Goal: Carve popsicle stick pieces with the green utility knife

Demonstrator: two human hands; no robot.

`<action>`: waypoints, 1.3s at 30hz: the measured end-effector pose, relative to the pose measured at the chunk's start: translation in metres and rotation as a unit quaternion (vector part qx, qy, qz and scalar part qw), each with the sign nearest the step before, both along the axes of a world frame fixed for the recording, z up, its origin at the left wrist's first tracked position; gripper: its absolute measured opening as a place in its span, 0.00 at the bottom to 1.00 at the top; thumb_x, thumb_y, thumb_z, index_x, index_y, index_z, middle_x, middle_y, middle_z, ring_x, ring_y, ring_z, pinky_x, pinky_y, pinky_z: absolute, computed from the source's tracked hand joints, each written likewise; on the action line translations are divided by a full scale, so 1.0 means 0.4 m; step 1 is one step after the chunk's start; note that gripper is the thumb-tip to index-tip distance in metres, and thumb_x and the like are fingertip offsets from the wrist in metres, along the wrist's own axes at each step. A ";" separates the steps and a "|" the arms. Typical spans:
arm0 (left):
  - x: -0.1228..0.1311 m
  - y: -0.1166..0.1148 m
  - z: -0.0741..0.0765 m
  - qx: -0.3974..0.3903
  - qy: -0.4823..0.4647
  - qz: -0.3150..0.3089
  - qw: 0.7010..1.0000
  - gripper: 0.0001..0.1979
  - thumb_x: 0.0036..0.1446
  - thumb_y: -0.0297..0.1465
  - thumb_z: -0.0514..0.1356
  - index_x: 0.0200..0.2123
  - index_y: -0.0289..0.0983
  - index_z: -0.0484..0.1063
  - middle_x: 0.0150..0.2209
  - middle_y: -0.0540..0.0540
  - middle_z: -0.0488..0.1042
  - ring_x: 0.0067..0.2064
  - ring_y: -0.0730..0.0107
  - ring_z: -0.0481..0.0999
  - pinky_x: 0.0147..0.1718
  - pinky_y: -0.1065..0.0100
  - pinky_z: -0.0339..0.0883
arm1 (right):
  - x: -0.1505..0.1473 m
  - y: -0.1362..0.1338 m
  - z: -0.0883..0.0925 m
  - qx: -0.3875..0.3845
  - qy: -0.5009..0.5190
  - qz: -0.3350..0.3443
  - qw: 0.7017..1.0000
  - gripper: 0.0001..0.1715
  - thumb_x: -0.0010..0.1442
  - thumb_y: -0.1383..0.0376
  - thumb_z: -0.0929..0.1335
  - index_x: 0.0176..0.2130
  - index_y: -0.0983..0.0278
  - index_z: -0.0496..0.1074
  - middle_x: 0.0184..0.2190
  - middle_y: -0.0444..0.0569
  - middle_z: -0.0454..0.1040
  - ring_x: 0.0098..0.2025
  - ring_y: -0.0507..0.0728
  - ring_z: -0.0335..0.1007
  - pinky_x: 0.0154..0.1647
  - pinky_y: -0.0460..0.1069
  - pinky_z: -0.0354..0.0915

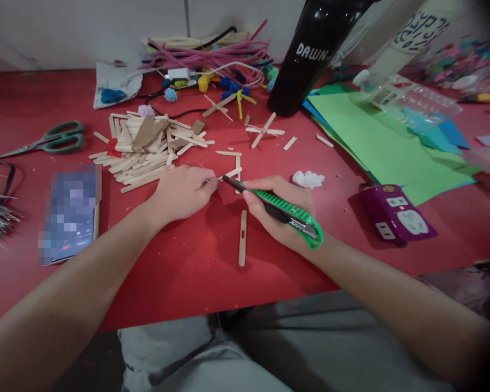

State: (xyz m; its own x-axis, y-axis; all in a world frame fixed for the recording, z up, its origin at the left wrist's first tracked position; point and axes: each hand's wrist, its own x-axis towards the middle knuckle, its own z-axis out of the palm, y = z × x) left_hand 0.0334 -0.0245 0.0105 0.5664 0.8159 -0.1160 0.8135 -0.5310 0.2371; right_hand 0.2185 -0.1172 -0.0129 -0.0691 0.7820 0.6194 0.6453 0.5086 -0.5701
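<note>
My right hand is wrapped round a green box cutter, its dark tip pointing left. The tip reaches a wooden craft stick beside the fingers of my left hand. Those left fingers are pinched together on the stick's near end, which they partly hide. Another craft stick lies upright in view just behind the tip. Nearer the table's front edge rests a slotted craft stick with a small hole cut in its middle.
A heap of craft sticks, scissors and a phone lie at left. Crossed sticks sit behind my hands. A black bottle, green paper, crumpled tissue and a purple power socket are at right.
</note>
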 end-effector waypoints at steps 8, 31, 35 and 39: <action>0.001 -0.002 0.002 -0.004 0.000 0.001 1.000 0.20 0.62 0.40 0.45 0.30 0.40 0.73 0.32 0.45 0.78 0.34 0.62 0.73 0.30 0.63 0.53 | 0.000 0.000 -0.006 0.004 0.008 0.018 1.000 0.06 0.60 0.67 0.69 0.40 0.61 0.72 0.32 0.46 0.78 0.29 0.52 0.74 0.31 0.47 0.70; -0.001 -0.002 0.001 0.004 0.006 -0.001 1.000 0.20 0.62 0.40 0.45 0.31 0.39 0.73 0.32 0.46 0.78 0.35 0.62 0.74 0.29 0.64 0.52 | 0.001 0.002 0.004 0.011 -0.019 -0.022 1.000 0.05 0.62 0.66 0.67 0.40 0.60 0.74 0.33 0.47 0.80 0.31 0.53 0.76 0.35 0.47 0.71; -0.002 0.000 -0.003 0.011 -0.002 -0.006 1.000 0.20 0.62 0.40 0.45 0.30 0.39 0.73 0.32 0.46 0.78 0.34 0.62 0.74 0.29 0.63 0.51 | 0.001 0.005 0.003 0.015 -0.012 -0.010 1.000 0.06 0.62 0.66 0.68 0.40 0.61 0.74 0.33 0.47 0.80 0.32 0.52 0.76 0.35 0.47 0.71; 0.000 0.000 -0.002 0.008 -0.001 -0.005 1.000 0.20 0.62 0.40 0.45 0.31 0.39 0.73 0.32 0.46 0.78 0.34 0.62 0.74 0.29 0.63 0.52 | 0.002 0.005 0.003 0.012 -0.010 -0.012 1.000 0.06 0.62 0.65 0.67 0.40 0.61 0.74 0.34 0.47 0.80 0.33 0.53 0.77 0.36 0.47 0.72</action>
State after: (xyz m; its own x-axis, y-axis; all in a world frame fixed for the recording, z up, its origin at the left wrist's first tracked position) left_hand 0.0335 -0.0243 0.0098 0.5742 0.8123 -0.1028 0.8082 -0.5422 0.2300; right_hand 0.2192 -0.1153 -0.0118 -0.0631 0.7691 0.6360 0.6692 0.5055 -0.5447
